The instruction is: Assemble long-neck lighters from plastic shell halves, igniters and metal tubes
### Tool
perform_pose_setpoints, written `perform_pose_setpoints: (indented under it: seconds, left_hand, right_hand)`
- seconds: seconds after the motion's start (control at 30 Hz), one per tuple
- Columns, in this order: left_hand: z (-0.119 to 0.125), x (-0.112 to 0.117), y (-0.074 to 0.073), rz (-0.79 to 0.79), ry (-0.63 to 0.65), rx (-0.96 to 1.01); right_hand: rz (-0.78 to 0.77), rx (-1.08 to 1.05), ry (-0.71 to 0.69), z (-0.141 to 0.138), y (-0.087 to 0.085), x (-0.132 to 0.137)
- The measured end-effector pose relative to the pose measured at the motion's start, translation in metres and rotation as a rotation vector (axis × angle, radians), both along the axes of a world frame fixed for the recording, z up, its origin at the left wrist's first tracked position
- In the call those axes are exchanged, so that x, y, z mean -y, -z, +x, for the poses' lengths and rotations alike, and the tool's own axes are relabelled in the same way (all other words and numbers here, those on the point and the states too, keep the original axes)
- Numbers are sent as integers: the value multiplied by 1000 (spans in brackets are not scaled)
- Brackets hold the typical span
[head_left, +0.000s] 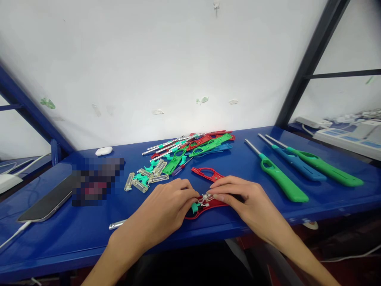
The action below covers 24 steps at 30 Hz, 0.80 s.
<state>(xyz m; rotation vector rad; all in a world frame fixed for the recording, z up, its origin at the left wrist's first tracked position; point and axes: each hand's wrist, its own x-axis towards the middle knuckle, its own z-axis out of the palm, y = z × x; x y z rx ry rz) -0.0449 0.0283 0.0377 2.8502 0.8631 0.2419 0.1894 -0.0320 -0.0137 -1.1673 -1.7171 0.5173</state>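
Both my hands meet over a red lighter shell half lying near the front edge of the blue table. My left hand is curled, its fingertips pinching small metal and teal parts seated in the shell. My right hand lies with fingers pressed down on the same shell from the right. A second red shell half lies just behind my fingers. A metal tube lies left of my left wrist.
A heap of red, green and blue shell halves with metal tubes sits mid-table, clear tank parts to its left. Three finished long lighters lie right. A phone and a white earbud case are left.
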Motion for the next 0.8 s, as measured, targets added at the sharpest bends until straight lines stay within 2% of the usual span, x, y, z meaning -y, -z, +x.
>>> perform_pose_setpoints:
  seconds: [0.8]
  left_hand:
    - [1, 2, -2, -10, 3, -22]
  right_hand:
    - [18, 52, 54, -1, 0, 1]
